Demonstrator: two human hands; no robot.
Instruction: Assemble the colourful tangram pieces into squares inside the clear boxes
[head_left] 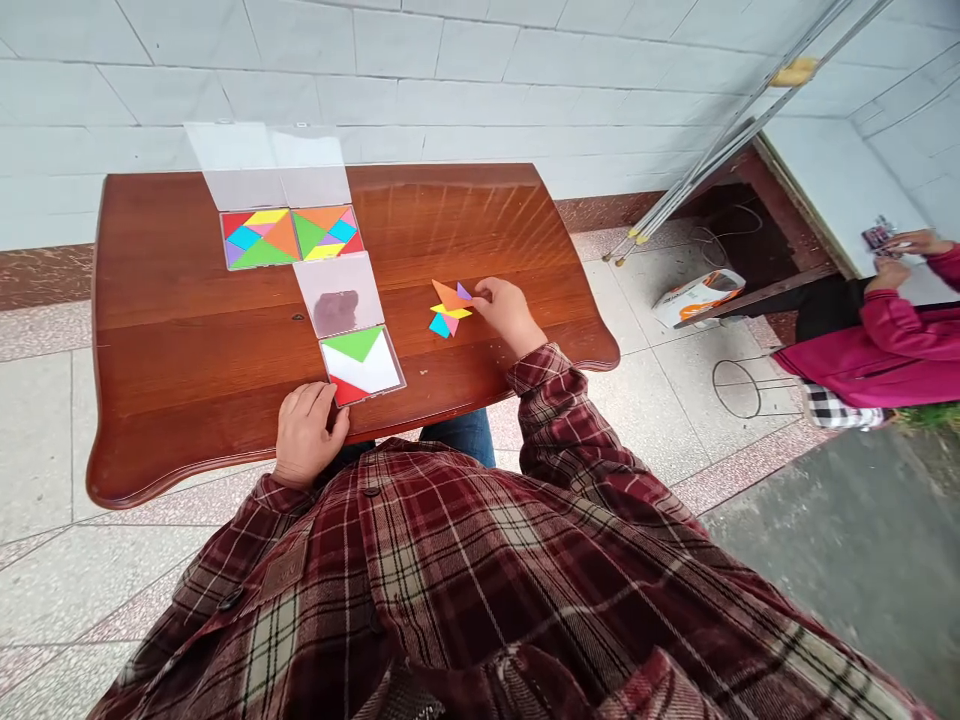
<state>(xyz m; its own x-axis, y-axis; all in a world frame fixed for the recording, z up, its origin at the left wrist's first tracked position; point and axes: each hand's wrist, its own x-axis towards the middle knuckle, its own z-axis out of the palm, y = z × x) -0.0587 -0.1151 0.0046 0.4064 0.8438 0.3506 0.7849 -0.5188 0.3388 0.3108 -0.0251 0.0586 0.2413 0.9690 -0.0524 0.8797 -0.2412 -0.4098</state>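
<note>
My left hand [306,425] lies at the near left corner of a clear tangram case [391,360], fingers stretched out with the thumb apart. Inside that case a green triangle [358,343] and a red triangle [346,391] rest on the white base. My right hand [508,312] is beside a small pile of loose pieces, its thumb and forefinger pinched at the tip of a purple triangle [463,291]. Next to that lie an orange triangle [448,293], yellow pieces [454,313], a pink piece [451,324] and a blue square [439,325].
Two filled tangram cases [259,240] with raised clear lids stand at the back left of the brown wooden table [180,380]. Crutches [697,170] lean on the tiled wall. A carton [699,295] and a wire stand [739,388] are near another person [862,340] at right.
</note>
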